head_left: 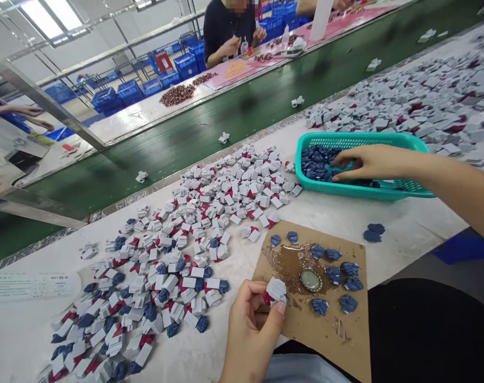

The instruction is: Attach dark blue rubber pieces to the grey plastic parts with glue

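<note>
My left hand (252, 327) pinches a small grey-and-red plastic part (276, 291) between thumb and fingers, just left of a brown cardboard sheet (357, 340). My right hand (363, 161) reaches into a teal plastic basket (345, 190). Its thumb and fingers are apart, touching or just above dark blue fist-shaped pieces (317, 159) there; the fingertips are partly hidden. On the cardboard lie several loose blue pieces (350, 268), around a bottle cap (311, 279) in a wet brown patch of liquid.
A pile of grey-and-red parts (226, 197), some with blue pieces attached, spreads across the left of the table. More parts (433, 96) lie behind the basket. A green conveyor belt (178, 143) carries scattered parts. Across it, a person (229, 32) works at another table. Two blue pieces (373, 232) lie near the basket.
</note>
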A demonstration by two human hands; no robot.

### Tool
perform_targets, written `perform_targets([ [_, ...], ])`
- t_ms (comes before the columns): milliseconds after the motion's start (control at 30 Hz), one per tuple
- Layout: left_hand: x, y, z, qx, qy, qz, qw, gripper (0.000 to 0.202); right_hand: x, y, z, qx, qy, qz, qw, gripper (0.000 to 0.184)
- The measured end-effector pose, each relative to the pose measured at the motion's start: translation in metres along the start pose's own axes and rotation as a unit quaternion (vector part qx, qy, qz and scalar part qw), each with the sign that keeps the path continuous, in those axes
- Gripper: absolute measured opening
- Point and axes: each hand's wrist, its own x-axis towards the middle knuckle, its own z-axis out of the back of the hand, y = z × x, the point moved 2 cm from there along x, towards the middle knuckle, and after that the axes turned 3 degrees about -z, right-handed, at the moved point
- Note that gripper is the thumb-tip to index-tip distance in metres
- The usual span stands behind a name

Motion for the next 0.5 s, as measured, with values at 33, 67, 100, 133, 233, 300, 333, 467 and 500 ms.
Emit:
perform_targets([
  [33, 0.000, 0.001, 0.000, 0.001, -0.002, -0.001, 1.000, 0.033, 0.005, -0.003, -0.002, 0.003, 0.038, 0.013, 0.999, 0.047],
  [67, 0.000, 0.002, 0.001, 0.001, -0.002, -0.002, 1.000, 0.034, 0.007, -0.005, -0.004, 0.005, 0.066, 0.022, 0.998, 0.038],
  [100, 0.001, 0.003, 0.001, 0.000, -0.002, -0.003, 1.000, 0.035, 0.008, -0.006, -0.007, 0.006, 0.086, 0.028, 0.996, 0.029],
  [133, 0.001, 0.004, 0.001, -0.001, -0.001, -0.004, 1.000, 0.036, 0.007, -0.007, -0.009, 0.007, 0.100, 0.032, 0.994, 0.022],
  [233, 0.001, 0.007, 0.002, 0.002, 0.004, -0.012, 1.000, 0.036, 0.001, -0.007, -0.015, 0.011, 0.112, 0.041, 0.993, 0.019],
  [300, 0.001, 0.008, 0.003, 0.008, 0.009, -0.017, 1.000, 0.036, -0.002, -0.006, -0.016, 0.010, 0.109, 0.043, 0.993, 0.017],
  [333, 0.001, 0.009, 0.003, 0.009, 0.010, -0.019, 1.000, 0.035, -0.003, -0.005, -0.016, 0.010, 0.105, 0.045, 0.993, 0.016],
  [467, 0.003, 0.009, 0.003, 0.006, 0.014, -0.020, 1.000, 0.033, -0.003, 0.002, -0.015, 0.030, 0.070, 0.054, 0.996, 0.015],
  [500, 0.003, 0.010, 0.003, 0.006, 0.018, -0.021, 1.000, 0.033, -0.003, 0.003, -0.014, 0.039, 0.055, 0.050, 0.996, 0.017],
])
